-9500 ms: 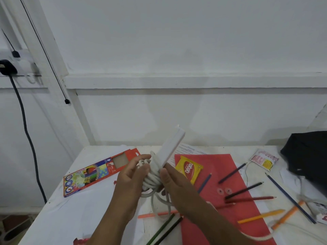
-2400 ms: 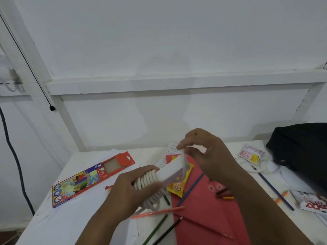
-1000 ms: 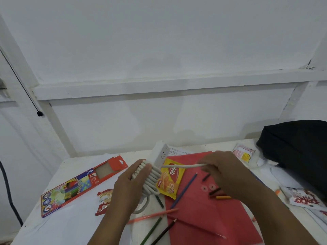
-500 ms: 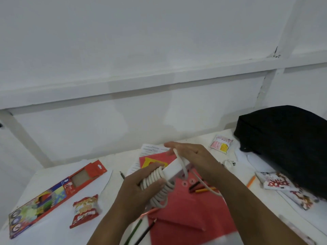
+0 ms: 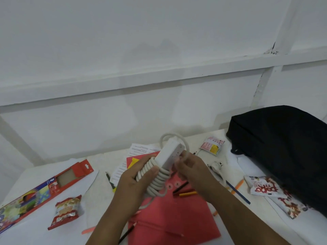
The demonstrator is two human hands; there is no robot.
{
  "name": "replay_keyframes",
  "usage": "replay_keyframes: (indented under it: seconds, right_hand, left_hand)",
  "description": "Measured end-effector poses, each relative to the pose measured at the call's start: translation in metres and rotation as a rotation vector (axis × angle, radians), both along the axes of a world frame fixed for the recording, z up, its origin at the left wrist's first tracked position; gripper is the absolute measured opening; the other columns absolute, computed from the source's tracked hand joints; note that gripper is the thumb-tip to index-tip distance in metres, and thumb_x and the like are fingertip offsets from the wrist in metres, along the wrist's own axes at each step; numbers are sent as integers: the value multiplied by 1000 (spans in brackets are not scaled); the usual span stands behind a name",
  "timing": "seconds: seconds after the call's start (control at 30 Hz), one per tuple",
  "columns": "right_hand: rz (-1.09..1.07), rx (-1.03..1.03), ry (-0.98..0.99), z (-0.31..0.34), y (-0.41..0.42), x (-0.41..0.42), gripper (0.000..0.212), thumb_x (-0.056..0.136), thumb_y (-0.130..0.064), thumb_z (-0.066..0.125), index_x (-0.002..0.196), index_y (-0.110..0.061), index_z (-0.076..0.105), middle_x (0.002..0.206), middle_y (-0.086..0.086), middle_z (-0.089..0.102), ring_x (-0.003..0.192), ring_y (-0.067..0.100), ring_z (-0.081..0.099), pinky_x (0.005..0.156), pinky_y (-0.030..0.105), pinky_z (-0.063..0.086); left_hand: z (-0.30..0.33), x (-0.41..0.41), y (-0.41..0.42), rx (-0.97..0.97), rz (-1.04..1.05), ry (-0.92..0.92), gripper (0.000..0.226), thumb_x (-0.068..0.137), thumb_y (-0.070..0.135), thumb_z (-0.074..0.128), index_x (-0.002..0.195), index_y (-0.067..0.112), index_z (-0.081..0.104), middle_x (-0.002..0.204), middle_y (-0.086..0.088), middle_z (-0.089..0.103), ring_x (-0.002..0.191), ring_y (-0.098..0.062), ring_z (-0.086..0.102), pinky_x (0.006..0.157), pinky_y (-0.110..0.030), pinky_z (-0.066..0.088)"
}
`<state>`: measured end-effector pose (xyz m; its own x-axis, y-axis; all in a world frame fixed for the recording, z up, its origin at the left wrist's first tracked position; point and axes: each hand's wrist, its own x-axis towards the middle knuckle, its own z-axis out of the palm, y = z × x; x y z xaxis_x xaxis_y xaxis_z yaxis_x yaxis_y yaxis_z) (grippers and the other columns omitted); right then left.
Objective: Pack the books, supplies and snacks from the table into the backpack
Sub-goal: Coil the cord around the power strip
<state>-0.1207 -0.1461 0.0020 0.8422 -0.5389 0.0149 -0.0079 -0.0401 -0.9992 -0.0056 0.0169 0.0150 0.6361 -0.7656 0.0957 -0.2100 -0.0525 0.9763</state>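
Above the red folder (image 5: pixel 169 216) on the desk (image 5: pixel 40 232), the left hand (image 5: pixel 136 183) has its grip wrapped round a white power strip (image 5: pixel 170 154) and its coiled cord (image 5: pixel 155 177). The right hand (image 5: pixel 190 169) pinches the cord at the strip's far end. The black backpack (image 5: pixel 283 147) sits right of the folder, snack packets (image 5: pixel 263 187) beside it. Left of the folder lie a red snack bag (image 5: pixel 66 212) and a pencil box (image 5: pixel 39 193).

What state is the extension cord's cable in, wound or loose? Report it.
Mostly wound: the cable coils around the power strip gripped by the left hand; the right hand holds a last loop.
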Motion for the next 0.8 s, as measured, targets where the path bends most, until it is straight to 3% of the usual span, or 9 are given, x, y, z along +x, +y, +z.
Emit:
replay_keyframes:
  seconds: [0.07,0.13,0.23,0.33,0.4,0.47,0.53,0.7,0.8]
  right_hand:
    - [23,86,-12,-2,-9,-6,67,93,-73,35,103,-16,69,74,0,60,60,13,47,62,36,41]
    - [56,248,-48,-1,-21,-13,85,87,-80,20,118,-17,68,81,7,61,61,15,46,61,32,40]
    - [76,264,-69,4,-39,-26,79,90,-76,29,112,-10,66,82,14,55,61,15,43,60,32,34]
    - [84,77,-41,5,-45,-39,48,89,-71,49,91,-26,66,74,5,50,62,12,44,59,25,36]
    - [103,-56,-11,4,-44,-45,35,86,-66,54,98,-35,67,72,-10,57,62,0,51,59,16,42]
    - [68,-178,-19,-1,-43,-46,46,79,-71,58,109,-37,69,77,-13,63,69,-3,57,64,16,49]
    - [-33,-286,-8,0,-43,-47,53,73,-81,56,104,-40,71,80,-17,69,74,-1,62,65,20,53]
    - [-185,-776,130,13,-48,-46,86,75,-93,16,93,-30,73,64,-12,60,64,7,59,57,31,50]
    - [-153,-815,120,17,-57,-49,80,80,-88,19,93,-30,73,71,-9,68,67,7,61,61,34,52]
  left_hand:
    - [0,-7,-10,3,28,-17,55,78,61,61,124,31,67,116,4,73,107,-14,69,88,-29,54]
    - [0,-13,-18,23,47,-30,55,76,63,61,124,35,67,118,9,72,109,-11,68,93,-36,54]
    - [-1,-22,-30,49,52,-52,56,75,63,63,125,36,66,121,10,70,110,-12,66,96,-43,53]
    - [1,-36,-40,40,80,-76,50,75,61,62,120,39,68,115,14,72,105,-7,67,90,-30,54]
    - [4,-46,-46,13,117,-63,38,77,53,65,113,42,69,108,21,72,101,0,67,79,-14,52]
    - [9,-52,-52,-9,168,-36,35,76,47,66,111,44,68,106,28,71,100,7,66,76,-6,48]
    - [11,-57,-58,-22,204,-25,34,76,48,66,110,43,71,104,21,73,97,1,68,75,-11,51]
    - [17,-64,-63,-28,217,-68,47,76,60,59,116,36,67,98,6,75,88,-13,72,79,-37,58]
    - [16,-55,-57,34,159,-50,55,76,59,62,128,39,62,107,15,74,96,-5,71,86,-31,55]
